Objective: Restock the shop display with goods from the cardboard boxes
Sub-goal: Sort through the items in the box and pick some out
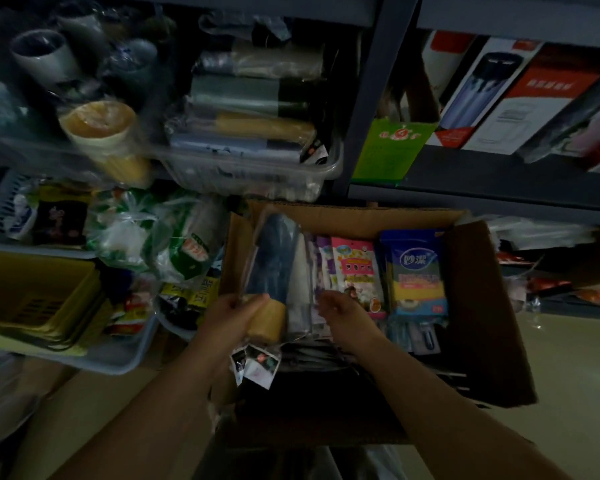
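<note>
Gripping the yellow end of a long plastic-wrapped roll pack (272,271), the left hand (238,315) curls its fingers round the blunt cylindrical tip at the left side of the open cardboard box (371,216). The pack is slim and glossy, its upper part dark blue under crinkled clear film, and its long axis runs up and away from the person, leaning a little to the right, yellow end nearest the body. Paper tags (255,367) dangle below that end. The right hand (340,311) hovers just beside the pack with fingers loosely bent over the other flat sachets in the box; whether it pinches anything cannot be told (the light is dim). Standing upright in the corrugated brown box are a pink printed packet (357,271) and a blue packet of sponge cloths (416,271). Above, a clear plastic bin (257,171) on the shelf holds similar rolls lying sideways. To the left sit stacked yellow slotted baskets (32,299), rigid and rectangular.
</note>
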